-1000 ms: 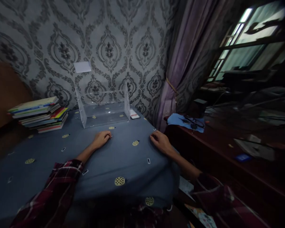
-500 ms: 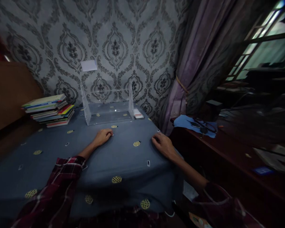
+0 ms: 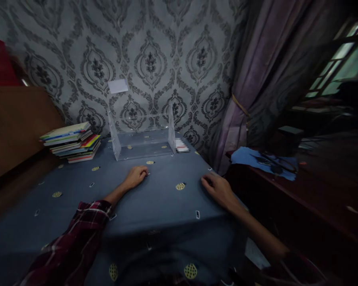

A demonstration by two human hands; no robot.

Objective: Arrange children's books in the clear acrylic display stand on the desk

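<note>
My left hand (image 3: 135,177) rests on the blue tablecloth (image 3: 164,202), its fingers curled in and nothing visible in them. Near the table's right edge lies my right hand (image 3: 219,190), loosely bent, with a gap between thumb and forefinger and no object there. Beyond both hands a clear acrylic rack (image 3: 115,139) stands against the wall, apart from them. A stack of books (image 3: 70,143) sits at the back left of the table.
A small white item, partly blurred out (image 3: 181,146), lies right of the rack. A white card (image 3: 117,86) shows above the rack. The brown cabinet (image 3: 18,123) borders the left. At right are a tied curtain (image 3: 238,95) and a blue cloth (image 3: 247,159) with dark items.
The view has turned slightly left, so the scene sits further right in the picture. Both hands stay in about the same places on the table.
</note>
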